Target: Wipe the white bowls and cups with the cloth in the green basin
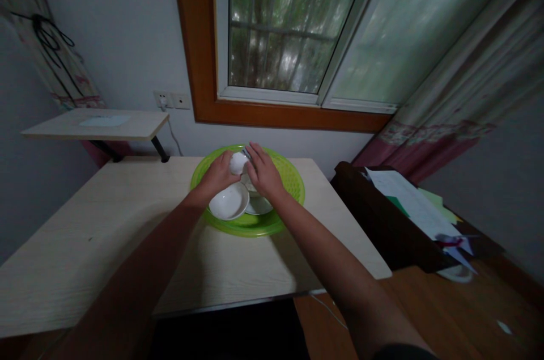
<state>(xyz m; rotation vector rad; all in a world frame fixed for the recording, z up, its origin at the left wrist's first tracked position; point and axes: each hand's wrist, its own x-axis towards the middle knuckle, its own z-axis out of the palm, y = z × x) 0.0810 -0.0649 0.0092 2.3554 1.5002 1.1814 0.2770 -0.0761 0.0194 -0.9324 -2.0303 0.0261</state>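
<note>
A small white cup or bowl (238,164) is held up over a round green basket (293,183). My left hand (221,174) is closed on its left side, with the thumb and fingers at the rim. On the other side my right hand (266,174) grips it, fingers partly stretched out. A narrow greyish piece (246,152) shows by the right fingertips; its kind is unclear. Below, a white bowl (229,201) sits upright in the basket. Beside it a white dish (258,206) is partly hidden by the bowl and my right hand.
The basket stands on a pale wooden table (238,269) against the wall. A raised shelf (144,125) is at the table's back left. Wall sockets (172,100) and a window (280,25) are behind. To the right, papers (412,201) lie on a dark brown piece of furniture (365,218).
</note>
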